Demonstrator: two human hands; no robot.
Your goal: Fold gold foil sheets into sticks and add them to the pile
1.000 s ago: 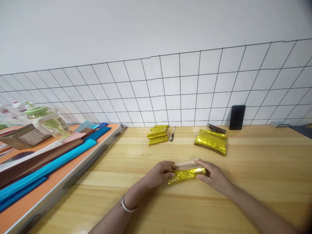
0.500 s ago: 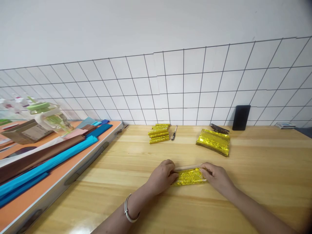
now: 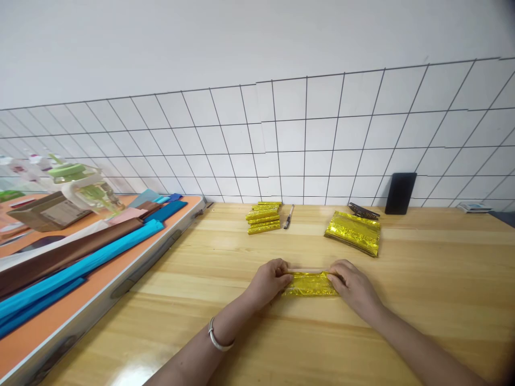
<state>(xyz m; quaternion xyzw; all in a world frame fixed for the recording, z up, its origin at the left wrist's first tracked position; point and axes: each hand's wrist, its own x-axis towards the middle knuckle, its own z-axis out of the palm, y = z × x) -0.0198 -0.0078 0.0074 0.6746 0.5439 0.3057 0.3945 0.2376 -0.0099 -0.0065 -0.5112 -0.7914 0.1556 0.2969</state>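
Note:
A shiny gold foil sheet (image 3: 310, 284) lies on the wooden table (image 3: 193, 316), with a thin pale stick (image 3: 308, 269) along its far edge. My left hand (image 3: 269, 281) pinches the sheet and stick at their left end. At the right end, my right hand (image 3: 354, 285) grips them between thumb and fingers. Behind the hands lie several gold rolls (image 3: 263, 217) in a small pile, with a pen (image 3: 288, 217) beside them. A stack of gold foil sheets (image 3: 354, 232) sits farther right.
A black clip-like object (image 3: 363, 211) touches the foil stack. A black phone-like slab (image 3: 400, 193) leans on the tiled wall. On the left, an orange-topped surface (image 3: 60, 335) holds blue and brown rolled material (image 3: 120, 244), a cardboard box (image 3: 50, 212) and a green-lidded bottle (image 3: 86, 187).
Both hands have moved slightly away from me with the foil sheet and stick. Less of the foil's width shows in front of the stick.

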